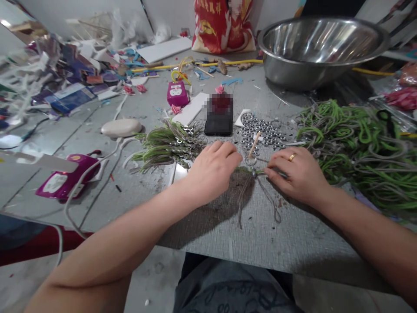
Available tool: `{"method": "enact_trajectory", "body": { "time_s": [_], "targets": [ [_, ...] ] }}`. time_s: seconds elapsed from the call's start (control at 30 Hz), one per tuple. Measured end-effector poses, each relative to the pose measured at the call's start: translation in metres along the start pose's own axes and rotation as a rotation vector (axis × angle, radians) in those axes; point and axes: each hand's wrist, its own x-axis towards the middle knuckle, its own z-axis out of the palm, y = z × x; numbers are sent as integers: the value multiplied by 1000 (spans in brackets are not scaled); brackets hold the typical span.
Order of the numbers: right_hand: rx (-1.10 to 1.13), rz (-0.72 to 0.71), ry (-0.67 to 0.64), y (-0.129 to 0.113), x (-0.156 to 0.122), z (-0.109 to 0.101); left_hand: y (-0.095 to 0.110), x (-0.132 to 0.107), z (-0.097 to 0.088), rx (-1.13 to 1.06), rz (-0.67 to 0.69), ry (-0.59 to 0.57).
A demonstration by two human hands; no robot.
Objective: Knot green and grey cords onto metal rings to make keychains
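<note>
My left hand [213,169] and my right hand [298,174] meet on the grey table [228,234], both pinched on a bundle of green and grey cords [257,191] with a small metal nut [253,173] threaded at its middle. The cord ends hang toward me. Just behind my fingers lies a pile of metal nuts [263,132] with a thin wooden stick [254,144] in it. A ring is on my right hand.
A finished bundle of cords with nuts [166,145] lies left; a big heap of loose green and grey cords [358,148] right. A black phone [219,117], steel bowl [321,48], pink boxes [63,180], white cable and paper scraps surround them.
</note>
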Motion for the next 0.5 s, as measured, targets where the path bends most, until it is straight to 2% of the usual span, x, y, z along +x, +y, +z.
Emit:
{"method": "enact_trajectory", "body": {
  "time_s": [0.07,0.13,0.3,0.5],
  "targets": [
    [47,-48,-2,0,0,3,4,0,6,-84,98,42],
    [79,-64,-17,-1,-1,7,9,1,14,-143,150,30],
    [124,-54,-38,-5,-1,13,12,3,27,-221,148,-48],
    [140,-9,-11,3,2,11,9,4,29,-225,127,-44]
  ]
}}
